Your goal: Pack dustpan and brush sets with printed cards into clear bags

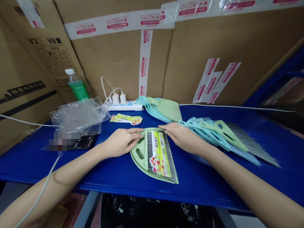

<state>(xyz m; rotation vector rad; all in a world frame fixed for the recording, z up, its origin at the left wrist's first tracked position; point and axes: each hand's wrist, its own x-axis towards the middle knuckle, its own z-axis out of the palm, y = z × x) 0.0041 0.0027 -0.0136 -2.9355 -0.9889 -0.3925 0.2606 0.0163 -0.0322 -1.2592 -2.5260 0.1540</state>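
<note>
Finding pale green dustpan (pixel 139 164) lying on blue table (pixel 106 171), between left hand (pixel 124 141) and right hand (pixel 177 134), with matching hand brush (pixel 145 151) nesting inside and printed card (pixel 162 155) lying across bristles (pixel 172 161); seeing left hand resting bent fingers at the upper left rim, right hand reaching straighter fingers, held close together, to the upper right corner; being unable to tell gripping from mere touching for either; judging the set light, probably thin moulded plastic, stiff enough for lifting by one edge yet likely flexing slightly at the rim; expecting smooth plastic to be somewhat slippery, bristles to be yielding, card to be creasing easily; favouring a hold on the curved rim, pinching pan and brush handle together near the slots, so as to keep the brush from sliding out; avoiding pulling on bristle tips or card; noting spare brushes (pixel 223 136) lying near the right wrist and stacked dustpans (pixel 167 109) just behind the right fingers.
</note>
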